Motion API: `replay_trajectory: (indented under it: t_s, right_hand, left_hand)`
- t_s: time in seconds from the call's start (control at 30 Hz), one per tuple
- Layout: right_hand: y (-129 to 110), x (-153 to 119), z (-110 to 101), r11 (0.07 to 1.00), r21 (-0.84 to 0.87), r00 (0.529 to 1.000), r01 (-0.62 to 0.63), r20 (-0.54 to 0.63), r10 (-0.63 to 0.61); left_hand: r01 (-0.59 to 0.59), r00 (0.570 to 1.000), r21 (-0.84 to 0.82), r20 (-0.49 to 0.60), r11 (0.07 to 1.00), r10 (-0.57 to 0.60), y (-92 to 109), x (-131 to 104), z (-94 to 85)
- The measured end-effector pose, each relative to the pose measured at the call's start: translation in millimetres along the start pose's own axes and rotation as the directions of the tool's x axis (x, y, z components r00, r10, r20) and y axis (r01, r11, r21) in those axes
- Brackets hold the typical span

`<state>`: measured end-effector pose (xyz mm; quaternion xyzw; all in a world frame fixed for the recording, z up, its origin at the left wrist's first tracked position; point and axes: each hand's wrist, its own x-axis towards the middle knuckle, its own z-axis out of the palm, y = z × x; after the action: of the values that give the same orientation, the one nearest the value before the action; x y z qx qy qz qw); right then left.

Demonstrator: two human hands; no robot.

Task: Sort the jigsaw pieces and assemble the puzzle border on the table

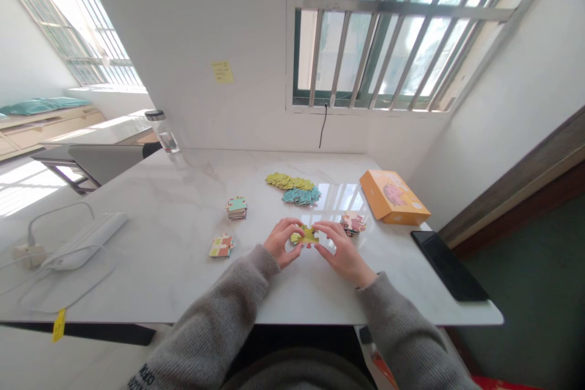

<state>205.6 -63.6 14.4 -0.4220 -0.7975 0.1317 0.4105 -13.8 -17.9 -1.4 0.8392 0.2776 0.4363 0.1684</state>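
Between my two hands is a yellow-green puzzle piece [309,235], pinched at its left edge by my left hand [284,242] and at its right edge by my right hand [340,250]. Other piece edges, one of them pink, show close below it. Beyond my hands lie a spread row of yellow-green pieces [289,181] and a pile of blue pieces [302,196]. A stack with a pink piece on top [353,223] is just right of my right hand. Left of my left hand are a stack topped with green [236,208] and a brown-and-green stack [222,246].
An orange box [393,197] stands at the back right, with a black tablet or phone [449,265] at the table's right edge. A clear bottle [163,132] stands at the back left. A white power strip [86,242] with cables lies at the far left.
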Motion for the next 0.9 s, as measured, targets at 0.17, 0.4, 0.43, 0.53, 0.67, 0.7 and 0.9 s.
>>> replay_trajectory:
  t_s: [0.17,0.4,0.43,0.53,0.67,0.7,0.9]
  right_hand:
    - [6.2,-0.9,-10.4,0.993,-0.11,0.993,0.034,-0.105,-0.045]
    - [34.0,-8.5,-37.3,0.875,-0.36,0.872,-0.323,-0.473,0.127]
    - [38.5,-10.2,-39.0,0.847,-0.388,0.86,-0.364,-0.488,0.146]
    - [50.0,-14.9,-39.3,0.774,-0.445,0.845,-0.45,-0.492,0.208]
    - [56.6,-17.6,-35.2,0.724,-0.483,0.849,-0.492,-0.449,0.278]
    - [55.8,-17.4,-34.2,0.727,-0.486,0.853,-0.484,-0.448,0.268]
    - [29.4,-11.8,-19.9,0.813,-0.462,0.871,-0.354,-0.479,0.107]
  left_hand:
    - [0.038,0.999,-0.014,0.022,0.999,-0.038,-2.8,-0.8,-0.3]
    - [0.185,0.972,0.328,0.08,0.926,-0.222,-27.8,-7.1,5.3]
    - [0.204,0.963,0.36,0.092,0.911,-0.252,-29.3,-7.5,5.6]
    - [0.234,0.946,0.409,0.114,0.882,-0.303,-28.0,-7.0,5.0]
    - [0.256,0.926,0.425,0.149,0.868,-0.346,-22.1,-4.8,3.2]
    - [0.259,0.923,0.425,0.156,0.868,-0.352,-21.7,-4.4,3.1]
    - [0.256,0.929,0.405,0.148,0.878,-0.339,-27.1,-5.1,5.7]
